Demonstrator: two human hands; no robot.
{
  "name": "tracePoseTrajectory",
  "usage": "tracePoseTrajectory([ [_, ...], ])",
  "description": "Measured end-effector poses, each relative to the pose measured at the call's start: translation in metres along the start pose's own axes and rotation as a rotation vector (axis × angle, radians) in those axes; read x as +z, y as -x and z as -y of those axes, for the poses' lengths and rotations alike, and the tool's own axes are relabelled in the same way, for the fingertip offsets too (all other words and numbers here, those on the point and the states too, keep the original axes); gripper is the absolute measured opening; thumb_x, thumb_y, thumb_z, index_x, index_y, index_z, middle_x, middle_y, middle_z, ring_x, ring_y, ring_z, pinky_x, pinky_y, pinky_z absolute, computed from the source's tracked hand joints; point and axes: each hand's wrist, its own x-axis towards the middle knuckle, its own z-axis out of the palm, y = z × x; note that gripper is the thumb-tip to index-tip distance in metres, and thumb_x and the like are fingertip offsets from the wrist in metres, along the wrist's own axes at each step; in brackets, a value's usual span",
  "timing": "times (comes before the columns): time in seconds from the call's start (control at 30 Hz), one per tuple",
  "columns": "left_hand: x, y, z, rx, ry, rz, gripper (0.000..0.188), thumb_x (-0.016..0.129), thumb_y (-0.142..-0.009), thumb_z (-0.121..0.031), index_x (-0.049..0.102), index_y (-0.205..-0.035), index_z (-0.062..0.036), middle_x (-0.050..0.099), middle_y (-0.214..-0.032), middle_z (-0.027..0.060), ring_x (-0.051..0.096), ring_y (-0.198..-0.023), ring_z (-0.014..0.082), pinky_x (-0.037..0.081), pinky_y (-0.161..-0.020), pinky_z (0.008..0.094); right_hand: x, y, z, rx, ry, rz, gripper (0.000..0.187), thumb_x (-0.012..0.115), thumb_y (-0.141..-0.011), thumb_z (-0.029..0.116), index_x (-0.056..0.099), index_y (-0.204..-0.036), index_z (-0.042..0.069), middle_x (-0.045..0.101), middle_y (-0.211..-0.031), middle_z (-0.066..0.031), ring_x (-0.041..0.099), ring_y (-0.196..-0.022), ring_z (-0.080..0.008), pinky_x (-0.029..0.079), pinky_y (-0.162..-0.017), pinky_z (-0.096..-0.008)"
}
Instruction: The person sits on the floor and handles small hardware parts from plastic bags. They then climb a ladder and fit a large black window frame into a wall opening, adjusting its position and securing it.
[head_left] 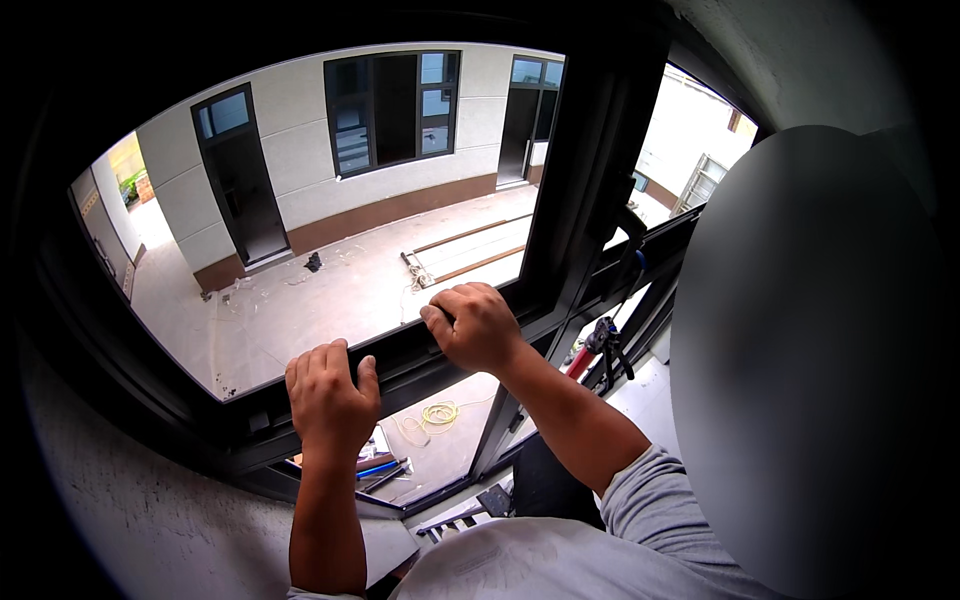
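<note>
In the head view, the dark window frame (420,352) runs across the middle, rising from 8 o'clock toward 2 o'clock. A rough plaster wall (130,500) closes the side at 7 o'clock. A dark upright post (585,190) stands at 1 o'clock. Beyond the glass there is much open room over a pale courtyard floor (330,290).

The left hand (328,395) sits on the lower rail of the frame, fingers curled over its top edge and thumb up beside them. The right hand (472,325) grips the same rail further toward 2 o'clock, fingers wrapped tightly. The rail is black, smooth metal. At 6 o'clock a yellow cord (437,413) lies coiled far below.
</note>
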Motion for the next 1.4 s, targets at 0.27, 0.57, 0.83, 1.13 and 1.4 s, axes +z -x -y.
tracePoseTrajectory([
  [0.27, -0.004, 0.000, 0.000, -0.014, 0.006, 0.018, 0.031, 0.061, -0.092, -0.022, 0.067, -0.110, 0.0030, 0.069, -0.104, 0.0204, 0.061, -0.106, 0.0372, 0.041, -0.101, 0.0459, -0.007, 0.001, -0.002, 0.099, -0.180, 0.017, 0.025, 0.053, -0.096, 0.019, 0.071, -0.092, 0.001, 0.071, -0.084, -0.0186, 0.067, -0.085, -0.0370, 0.048, -0.088, -0.0467],
  [0.57, -0.009, 0.006, 0.004, -0.025, -0.020, -0.041, 0.028, 0.062, -0.091, -0.020, 0.067, -0.108, 0.0021, 0.070, -0.105, 0.0190, 0.063, -0.104, 0.0351, 0.042, -0.101, 0.0440, -0.001, 0.002, 0.001, -0.016, -0.205, 0.001, 0.021, 0.056, -0.086, 0.008, 0.071, -0.097, -0.002, 0.071, -0.086, -0.0200, 0.068, -0.086, -0.0359, 0.048, -0.090, -0.0461],
  [0.83, -0.014, 0.002, -0.006, -0.017, -0.096, -0.073, 0.025, 0.060, -0.093, -0.019, 0.068, -0.107, 0.0001, 0.070, -0.104, 0.0187, 0.064, -0.102, 0.0347, 0.045, -0.097, 0.0440, -0.020, 0.003, 0.007, -0.062, -0.052, 0.038, 0.019, 0.059, -0.087, 0.012, 0.070, -0.094, -0.002, 0.070, -0.086, -0.0191, 0.068, -0.084, -0.0341, 0.050, -0.087, -0.0455],
  [1.13, -0.029, 0.005, 0.008, -0.109, -0.038, -0.102, 0.021, 0.058, -0.096, -0.015, 0.066, -0.107, 0.0001, 0.068, -0.105, 0.0201, 0.063, -0.101, 0.0372, 0.047, -0.095, 0.0433, -0.019, -0.007, 0.023, -0.144, -0.091, 0.122, 0.030, 0.055, -0.094, 0.026, 0.066, -0.096, -0.002, 0.067, -0.084, -0.0189, 0.065, -0.084, -0.0320, 0.047, -0.087, -0.0459],
  [1.4, -0.041, 0.003, 0.037, -0.093, 0.078, -0.081, 0.017, 0.054, -0.099, -0.012, 0.061, -0.105, 0.0022, 0.063, -0.094, 0.0096, 0.057, -0.092, 0.0180, 0.046, -0.088, 0.0316, -0.012, -0.011, 0.035, -0.192, -0.190, 0.089, 0.032, 0.053, -0.093, 0.027, 0.066, -0.096, -0.002, 0.067, -0.085, -0.0186, 0.065, -0.081, -0.0289, 0.043, -0.084, -0.0414],
])
